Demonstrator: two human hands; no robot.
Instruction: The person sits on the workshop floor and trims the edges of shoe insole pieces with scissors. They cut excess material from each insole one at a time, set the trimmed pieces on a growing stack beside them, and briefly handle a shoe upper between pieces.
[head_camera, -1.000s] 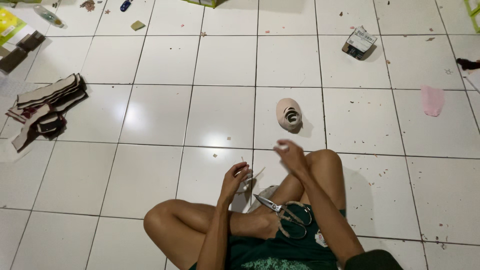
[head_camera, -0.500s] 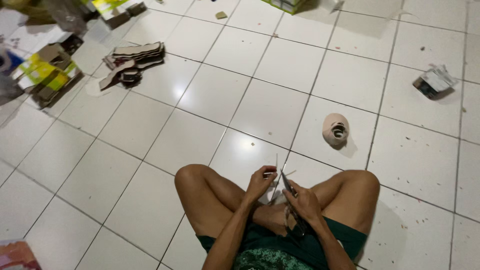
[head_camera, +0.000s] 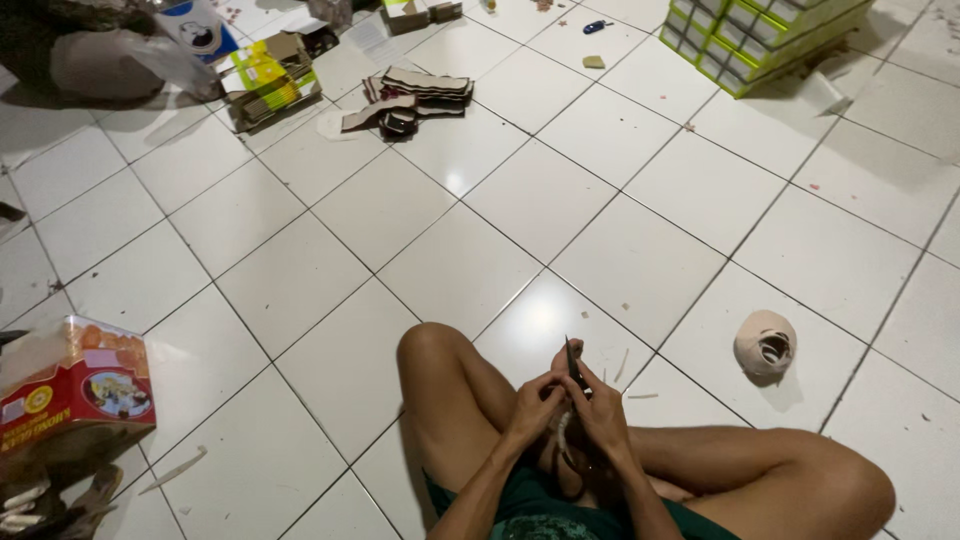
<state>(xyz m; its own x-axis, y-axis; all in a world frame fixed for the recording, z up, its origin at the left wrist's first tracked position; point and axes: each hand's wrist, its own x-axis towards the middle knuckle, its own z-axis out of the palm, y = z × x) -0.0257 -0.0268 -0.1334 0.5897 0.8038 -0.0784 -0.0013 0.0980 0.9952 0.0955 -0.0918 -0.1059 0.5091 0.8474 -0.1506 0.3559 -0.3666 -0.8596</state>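
the thin dark scissor blades (head_camera: 573, 366) stick up just above the grip of both hands, over the person's crossed legs on the white tiled floor (head_camera: 450, 260). the right hand (head_camera: 604, 418) is clenched around the lower part of the scissors, and the left hand (head_camera: 536, 405) closes against it from the other side, fingertips pinching something small at the blades. a pale curved strip (head_camera: 563, 440) hangs just below the grip, between the two wrists.

the scissor handles are hidden inside the right palm, and what the left fingers pinch is too small and covered to make out. whether the blades are parted or shut cannot be told.

the blades look narrow, dark and pointed, standing nearly upright.

beyond the grip to the right, a tan roll of tape (head_camera: 765, 343) lies on the floor, apart from the hands. far ahead sit a pile of cut brown cardboard pieces (head_camera: 412, 98) and a stack of green and yellow boxes (head_camera: 765, 35). well off to the left a red printed carton (head_camera: 75, 385) stands near the frame edge.
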